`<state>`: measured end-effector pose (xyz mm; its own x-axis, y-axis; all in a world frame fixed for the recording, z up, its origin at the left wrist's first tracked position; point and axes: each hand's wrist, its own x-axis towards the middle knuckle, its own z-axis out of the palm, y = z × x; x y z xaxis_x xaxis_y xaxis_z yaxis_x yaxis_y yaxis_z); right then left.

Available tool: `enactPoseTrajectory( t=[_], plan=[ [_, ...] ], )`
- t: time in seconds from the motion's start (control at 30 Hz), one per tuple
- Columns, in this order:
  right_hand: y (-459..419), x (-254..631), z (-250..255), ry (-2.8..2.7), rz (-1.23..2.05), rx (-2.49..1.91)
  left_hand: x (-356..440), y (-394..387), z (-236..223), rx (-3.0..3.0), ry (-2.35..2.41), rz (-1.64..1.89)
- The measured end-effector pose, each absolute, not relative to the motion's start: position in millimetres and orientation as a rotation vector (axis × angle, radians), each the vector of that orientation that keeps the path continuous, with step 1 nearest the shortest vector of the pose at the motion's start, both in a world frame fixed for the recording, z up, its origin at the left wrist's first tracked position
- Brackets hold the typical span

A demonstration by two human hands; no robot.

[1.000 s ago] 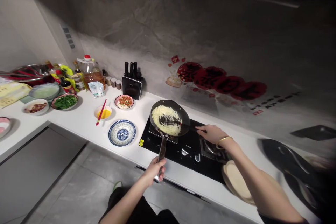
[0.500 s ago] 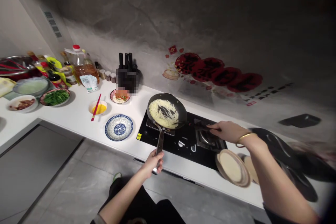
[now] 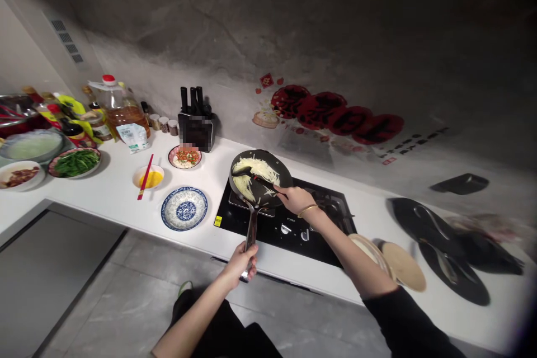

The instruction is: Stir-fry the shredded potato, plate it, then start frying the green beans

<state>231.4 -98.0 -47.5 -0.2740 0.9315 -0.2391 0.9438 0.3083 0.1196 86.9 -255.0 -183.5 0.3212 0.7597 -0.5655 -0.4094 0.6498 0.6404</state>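
My left hand (image 3: pixel 242 263) is closed round the metal handle of a dark frying pan (image 3: pixel 284 170), which sits over the left burner of the black gas stove (image 3: pixel 293 235). Pale shredded strips, like potato (image 3: pixel 262 166), lie in the pan. My right hand (image 3: pixel 297 201), with a gold bangle at the wrist, grips the handle of a black spatula (image 3: pixel 264 180). The spatula's head is down among the shreds at the left side of the pan.
Left of the stove are a blue-and-white plate (image 3: pixel 184 208), a bowl of beaten egg (image 3: pixel 156 179) with red chopsticks (image 3: pixel 145 177), a small plate of chopped seasonings (image 3: pixel 184 158) and a knife block (image 3: pixel 196 131). A plate of greens (image 3: pixel 76 162) stands farther left. Dark lids (image 3: pixel 453 274) lie at right.
My right hand has moved left from over the right burner to the pan, bringing the spatula into the shreds. My left hand still holds the pan handle. The view has shifted slightly.
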Motion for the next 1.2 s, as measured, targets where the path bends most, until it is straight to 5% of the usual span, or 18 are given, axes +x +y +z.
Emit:
enactPoseTrajectory(
  t=[0.33,0.67,1.0,1.2],
  plan=[
    [-102.5,288.0,5.7,2.135,-0.139,1.582,88.9,-255.5,-185.1,0.403,0.957,0.798],
    [-79.7,233.6,-42.6,2.102,-0.124,1.822,88.8,-254.2,-182.1,0.404,0.978,0.790],
    [-95.9,305.3,47.2,2.109,-0.413,1.646,87.7,-255.1,-182.6,0.403,0.960,0.797],
    [-100.0,269.3,-3.3,2.078,-0.128,1.829,89.0,-255.4,-182.3,0.389,0.961,0.803]
  ],
)
